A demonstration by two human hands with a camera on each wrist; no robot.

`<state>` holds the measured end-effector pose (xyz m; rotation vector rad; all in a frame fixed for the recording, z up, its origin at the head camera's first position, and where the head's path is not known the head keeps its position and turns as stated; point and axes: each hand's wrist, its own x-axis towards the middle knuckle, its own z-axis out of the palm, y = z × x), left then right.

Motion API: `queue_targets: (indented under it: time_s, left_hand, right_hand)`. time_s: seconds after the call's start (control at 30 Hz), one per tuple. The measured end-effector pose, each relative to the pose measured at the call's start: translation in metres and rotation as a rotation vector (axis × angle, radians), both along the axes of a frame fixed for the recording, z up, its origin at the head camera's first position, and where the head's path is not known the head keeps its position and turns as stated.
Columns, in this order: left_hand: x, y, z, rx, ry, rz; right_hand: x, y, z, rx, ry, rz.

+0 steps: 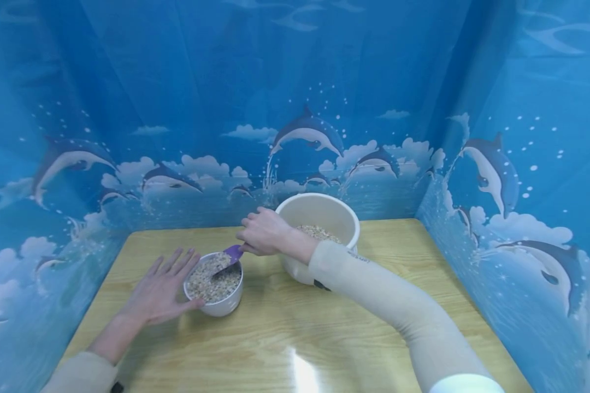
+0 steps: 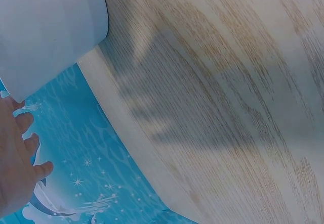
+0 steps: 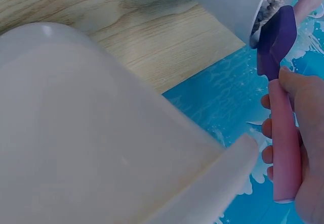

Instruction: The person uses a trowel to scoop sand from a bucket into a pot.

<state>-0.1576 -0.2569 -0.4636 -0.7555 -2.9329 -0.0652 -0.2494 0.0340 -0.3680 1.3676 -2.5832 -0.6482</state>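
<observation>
Being gripped by the right hand (image 1: 264, 231) is a scoop (image 3: 281, 107) w/ pink handle & purple blade; the fingers (image 3: 269, 129) are being curled round the handle, thumb on top, and the blade tip, just beyond the fingertips, is being dipped into the grain (image 1: 212, 277) at the rim of the small white bowl (image 1: 219, 307). The small bowl is being steadied by the left hand (image 1: 160, 289), whose fingers (image 1: 177, 263) are being kept straight & spread, nothing grasped, w/ the thumb touching the bowl's near side and the palm flat beside it. Behind the right wrist, a large white tub (image 1: 319, 214) w/ more grain inside is being left standing on the wooden table (image 1: 285, 338), near the small bowl but apart from it. Dolphin-print blue sheeting (image 1: 305, 98) is being seen round the table on 3 sides.
</observation>
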Motion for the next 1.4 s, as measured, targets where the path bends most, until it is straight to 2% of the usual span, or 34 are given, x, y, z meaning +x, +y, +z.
queue_targets:
  time_s: [0.27,0.53,0.9,1.4]
  left_hand:
    - [0.0,0.001,0.001,0.007,-0.004,0.002]
    - [0.001,0.001,0.001,0.005,-0.01,0.005]
    - [-0.001,0.0,0.001,0.007,0.001,-0.006]
    - [0.0,0.001,0.0,0.007,0.008,-0.003]
  right_hand:
    - [0.002,0.0,0.008,0.02,-0.013,-0.012]
    - [0.003,0.01,0.009,0.022,0.001,0.038]
    - [0.003,0.02,0.018,0.086,0.027,0.066]
    - [0.006,0.024,0.027,0.093,0.063,0.105]
